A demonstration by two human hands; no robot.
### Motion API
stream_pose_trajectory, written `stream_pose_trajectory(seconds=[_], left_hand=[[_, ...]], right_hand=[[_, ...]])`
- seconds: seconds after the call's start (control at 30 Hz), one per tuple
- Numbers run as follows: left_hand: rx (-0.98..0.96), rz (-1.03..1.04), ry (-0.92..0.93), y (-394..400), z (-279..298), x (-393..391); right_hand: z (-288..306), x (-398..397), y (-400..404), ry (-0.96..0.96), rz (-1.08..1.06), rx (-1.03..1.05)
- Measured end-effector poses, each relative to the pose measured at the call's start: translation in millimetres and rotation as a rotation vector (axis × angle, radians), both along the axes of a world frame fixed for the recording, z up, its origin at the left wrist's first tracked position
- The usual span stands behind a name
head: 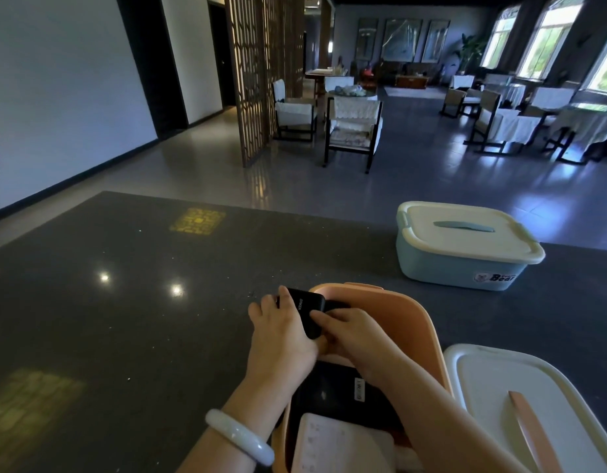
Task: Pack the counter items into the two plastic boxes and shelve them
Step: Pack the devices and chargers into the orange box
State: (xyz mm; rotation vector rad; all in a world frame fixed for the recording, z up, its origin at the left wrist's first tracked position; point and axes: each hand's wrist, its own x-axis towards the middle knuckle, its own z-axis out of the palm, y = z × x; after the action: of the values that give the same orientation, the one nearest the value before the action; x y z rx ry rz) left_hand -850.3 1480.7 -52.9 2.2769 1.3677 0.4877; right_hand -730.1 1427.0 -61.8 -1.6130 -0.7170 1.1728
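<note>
While both hands held the black power bank (308,314) over the far left corner of the open orange box (428,339), its long axis ran from far left to near right, tilted across the rim. Left hand (281,331) fingers were curled round its left edge; right hand (346,331) fingers pinched its near end. Both hands were equally close, so lowering it inward looked like the next step. Inside, a black device (343,394) and a white item (336,445) already occupied the floor and could obstruct seating. The orange box's lid (520,401) lay just right; the closed blue box (462,247) stood well apart on the worktop (124,302).
</note>
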Motion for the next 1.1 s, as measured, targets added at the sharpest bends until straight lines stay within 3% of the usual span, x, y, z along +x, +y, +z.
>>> stream_pose_trajectory(seconds=[0.1, 0.33, 0.67, 0.77, 0.9, 1.1], left_hand=[[-0.054, -0.024, 0.007, 2, 0, -1], [-0.276, -0.044, -0.186, 27, 2, -13], [-0.586, -0.12, -0.375, 51, 13, -11], [-0.643, -0.118, -0.418, 49, 13, -11], [-0.582, 0.022, -0.501, 40, 8, -5], [-0.502, 0.124, -0.53, 29, 0, 1]], right_hand=[[-3, 1, -2, 0.079, 0.004, 0.007], [-9, 8, -6, 0.226, 0.019, 0.066], [14, 29, -8, 0.077, 0.2, 0.01], [22, 32, -9, -0.092, 0.208, -0.007], [26, 25, -8, -0.557, 0.168, -0.035], [11, 12, -15, -1.068, 0.255, -0.096]])
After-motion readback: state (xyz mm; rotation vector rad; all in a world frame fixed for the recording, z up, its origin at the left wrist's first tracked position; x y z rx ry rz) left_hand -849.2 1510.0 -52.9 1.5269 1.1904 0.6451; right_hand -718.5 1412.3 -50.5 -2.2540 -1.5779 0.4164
